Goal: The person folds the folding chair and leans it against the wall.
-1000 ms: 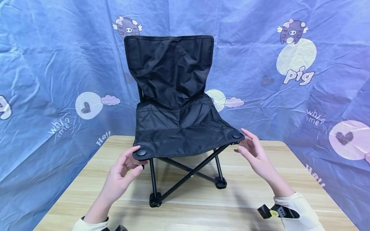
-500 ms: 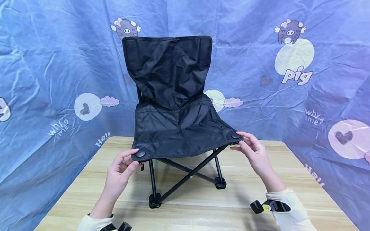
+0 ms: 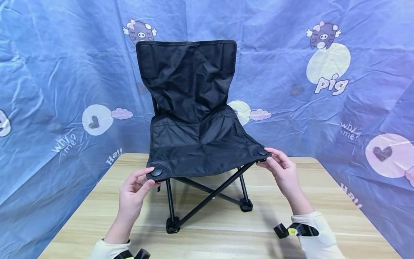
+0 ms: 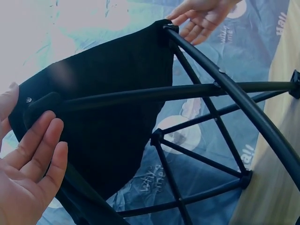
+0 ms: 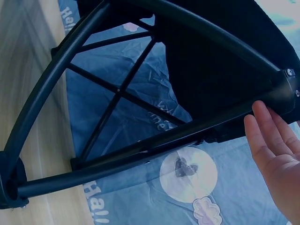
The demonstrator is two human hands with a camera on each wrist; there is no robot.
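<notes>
A black folding chair (image 3: 194,144) with a fabric seat and crossed metal legs stands unfolded and upright on the wooden table. My left hand (image 3: 132,194) grips the front left corner of its seat, index finger on top near the round cap. At the front right corner, my right hand (image 3: 285,176) holds the seat edge between thumb and fingers. From below, the left wrist view has fingers of the left hand (image 4: 35,173) against the frame's corner joint. In the right wrist view, fingertips of the right hand (image 5: 276,150) touch the underside by the other joint.
The wooden table (image 3: 245,237) extends under and in front of the chair. Behind it hangs a wrinkled blue cloth (image 3: 284,72) with printed pigs and hearts, close to the table's back edge. A small black device (image 3: 294,230) is strapped to each wrist.
Both hands have closed in on the seat's front corners, thumbs moving up to the edge, and now hold them. The chair stands in the same place on the table; the view shifts slightly.
</notes>
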